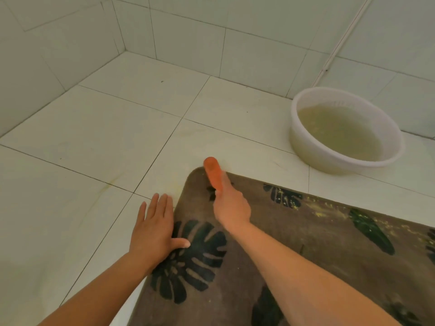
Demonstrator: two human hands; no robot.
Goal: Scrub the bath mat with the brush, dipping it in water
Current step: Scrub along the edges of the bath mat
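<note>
Gripping the orange plastic brush (213, 172) at the far corner of the soft, limp brown leaf-patterned bath mat (306, 250), the right hand (231, 205) scrubs while the left hand (153, 231), fingers spread flat, pins its edge.

Right hand (231, 205) grips orange brush (213, 171) (far corner) on mat (317, 243).

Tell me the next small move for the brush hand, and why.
Probably drag the orange brush back across the bath mat toward the yellow specks: the right hand holds it at the mat's far corner, while the left hand is flat on the mat's edge.
</note>
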